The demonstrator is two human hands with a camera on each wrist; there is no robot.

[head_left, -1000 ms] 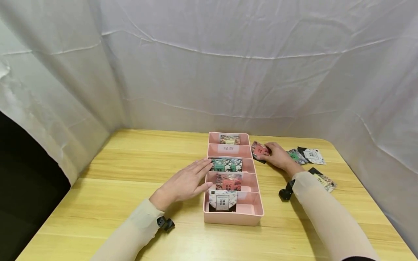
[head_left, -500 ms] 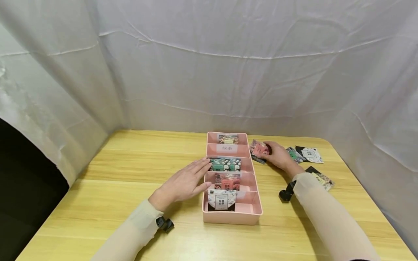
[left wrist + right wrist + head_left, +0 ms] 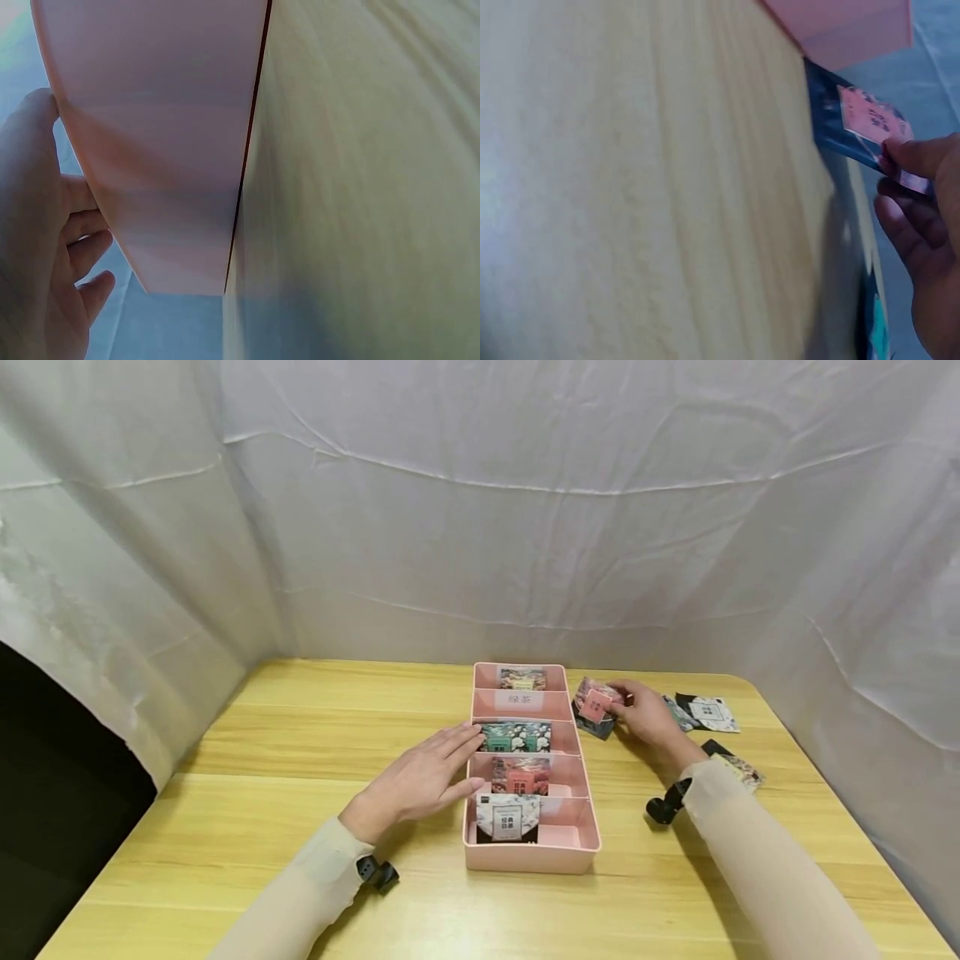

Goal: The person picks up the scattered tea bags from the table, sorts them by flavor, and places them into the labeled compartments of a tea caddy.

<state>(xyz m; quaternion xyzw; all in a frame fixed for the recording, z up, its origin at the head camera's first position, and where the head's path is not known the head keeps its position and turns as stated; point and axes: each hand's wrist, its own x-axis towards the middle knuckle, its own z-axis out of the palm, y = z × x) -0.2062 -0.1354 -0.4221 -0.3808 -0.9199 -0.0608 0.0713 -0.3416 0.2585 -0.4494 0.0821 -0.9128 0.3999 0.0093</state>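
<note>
A pink divided box (image 3: 528, 860) stands lengthwise on the table. My left hand (image 3: 423, 777) lies along its left rim, fingers fairly straight and touching the edge; the left wrist view shows the fingertips on that rim. Beyond the box's right side, my right hand (image 3: 647, 714) pinches a red-labelled tea bag packet (image 3: 596, 706) by its right edge. In the right wrist view, the thumb lies on top of this packet (image 3: 866, 116), whose held side is tilted up off the table. Some right-hand fingers are hidden in the head view.
The box's compartments hold a yellow-labelled packet (image 3: 522, 678), green ones (image 3: 502, 737), a red one (image 3: 520, 777) and a white one (image 3: 507, 818). On the table at right lie a white-and-black packet (image 3: 708, 712), a partly covered packet (image 3: 678, 714) and a yellow-labelled packet (image 3: 735, 766).
My right thumb and fingers have closed on the red packet's right edge, and that packet has turned and tilted up slightly. The left hand stays on the box rim.
</note>
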